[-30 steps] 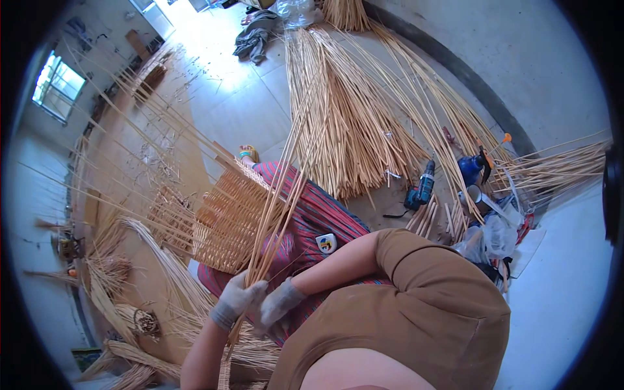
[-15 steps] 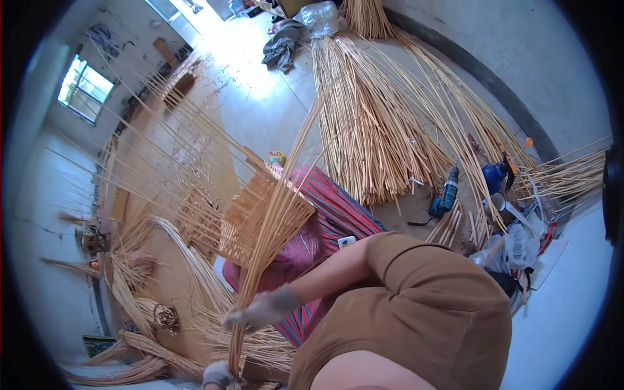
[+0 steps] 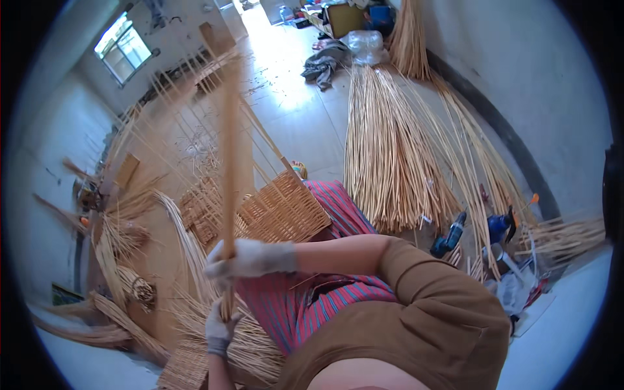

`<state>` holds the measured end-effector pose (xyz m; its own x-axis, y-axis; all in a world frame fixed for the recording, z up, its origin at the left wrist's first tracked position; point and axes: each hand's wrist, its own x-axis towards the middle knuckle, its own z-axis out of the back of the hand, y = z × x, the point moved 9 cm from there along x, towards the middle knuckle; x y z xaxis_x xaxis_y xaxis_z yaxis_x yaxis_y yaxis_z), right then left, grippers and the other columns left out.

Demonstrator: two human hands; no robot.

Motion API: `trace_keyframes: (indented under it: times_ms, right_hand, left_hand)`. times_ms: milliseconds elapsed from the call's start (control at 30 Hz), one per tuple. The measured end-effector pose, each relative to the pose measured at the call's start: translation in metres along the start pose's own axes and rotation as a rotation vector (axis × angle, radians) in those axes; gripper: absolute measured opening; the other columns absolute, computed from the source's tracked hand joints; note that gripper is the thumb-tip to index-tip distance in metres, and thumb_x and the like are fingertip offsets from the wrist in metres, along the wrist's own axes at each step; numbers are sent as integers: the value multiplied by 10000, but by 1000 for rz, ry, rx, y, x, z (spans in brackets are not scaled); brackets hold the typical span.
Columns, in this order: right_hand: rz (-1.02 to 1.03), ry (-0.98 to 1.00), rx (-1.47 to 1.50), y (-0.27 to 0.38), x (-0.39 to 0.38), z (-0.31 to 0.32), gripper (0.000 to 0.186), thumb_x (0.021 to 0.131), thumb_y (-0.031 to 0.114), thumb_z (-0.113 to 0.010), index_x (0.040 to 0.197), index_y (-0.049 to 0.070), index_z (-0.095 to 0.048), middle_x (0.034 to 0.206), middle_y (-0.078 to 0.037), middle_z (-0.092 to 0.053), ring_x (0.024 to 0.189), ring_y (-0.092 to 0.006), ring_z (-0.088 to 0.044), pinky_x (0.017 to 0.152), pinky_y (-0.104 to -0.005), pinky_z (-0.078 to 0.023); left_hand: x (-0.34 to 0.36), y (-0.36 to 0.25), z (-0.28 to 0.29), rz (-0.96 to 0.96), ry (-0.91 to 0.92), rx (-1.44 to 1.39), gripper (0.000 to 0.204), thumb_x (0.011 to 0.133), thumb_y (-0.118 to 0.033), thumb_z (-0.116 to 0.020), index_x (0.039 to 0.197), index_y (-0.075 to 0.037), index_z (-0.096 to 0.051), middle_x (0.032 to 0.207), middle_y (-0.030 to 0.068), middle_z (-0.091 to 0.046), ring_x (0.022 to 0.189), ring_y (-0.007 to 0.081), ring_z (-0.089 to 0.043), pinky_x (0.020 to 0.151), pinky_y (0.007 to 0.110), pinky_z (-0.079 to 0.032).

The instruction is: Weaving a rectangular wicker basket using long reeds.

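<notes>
Both hands — left hand (image 3: 220, 330), right hand (image 3: 247, 259) — grip rod bundle (image 3: 229, 169).

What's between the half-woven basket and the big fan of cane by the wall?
In the head view, the striped cloth edges in low down; otherwise bare floor separates the half-woven basket from the fan of cane.

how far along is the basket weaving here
Done so far: the basket has a woven base and low woven sides, with bare upright canes rising above them. In hand: both gloved hands grip one bundle of canes, the right hand above the left hand. Left: the upper sides look unwoven, and big piles of loose canes lie on the floor.
</notes>
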<state>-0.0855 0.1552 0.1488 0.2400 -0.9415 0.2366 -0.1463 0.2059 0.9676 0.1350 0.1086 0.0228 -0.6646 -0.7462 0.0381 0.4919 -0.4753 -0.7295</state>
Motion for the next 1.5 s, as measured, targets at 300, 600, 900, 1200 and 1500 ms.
trace_keyframes:
  times_ms: [300, 600, 900, 1200, 1500]
  right_hand:
    - [-795, -149, 231, -199, -189, 65, 370, 974, 433, -592, 1076, 81, -641, 989, -65, -681, 841, -134, -665, 715, -249, -538]
    - [-572, -165, 185, -157, -135, 56, 320, 1016, 299, -550, 1233, 72, -611, 997, -9, -660, 839, -92, -631, 721, -237, -520]
    - [-655, -134, 195, -179, -148, 54, 311, 1023, 296, -544, 1245, 89, -608, 1042, 1, -656, 888, -85, -633, 762, -232, -519]
    - [-589, -214, 248, -190, -139, 69, 289, 1023, 297, -532, 1209, 95, -621, 1014, 9, -662, 893, -80, -627, 763, -235, -517]
    - [-310, -475, 340, -160, -134, 86, 356, 1024, 189, -544, 1355, 72, -482, 1110, -41, -632, 980, -136, -629, 830, -280, -514]
  left_hand:
    - [39, -9, -75, -305, -6, 50, 211, 861, -107, -680, 1071, -97, -692, 885, 104, -696, 830, 243, -687, 765, 354, -534]
    - [72, -71, -104, -280, -9, 266, 271, 776, -339, -754, 937, -124, -723, 892, 99, -690, 865, 304, -660, 852, 419, -484]
    - [95, -71, -148, -169, 193, 216, 282, 834, -385, -700, 934, -123, -731, 904, 115, -686, 868, 324, -661, 783, 416, -528]
    - [97, -76, -168, -177, 332, 252, 274, 820, -363, -729, 936, -115, -730, 893, 122, -676, 815, 318, -660, 727, 411, -526]
    - [111, -158, -109, -438, -256, 239, 86, 875, -174, -672, 875, -88, -671, 783, 109, -641, 775, 329, -625, 688, 420, -472]
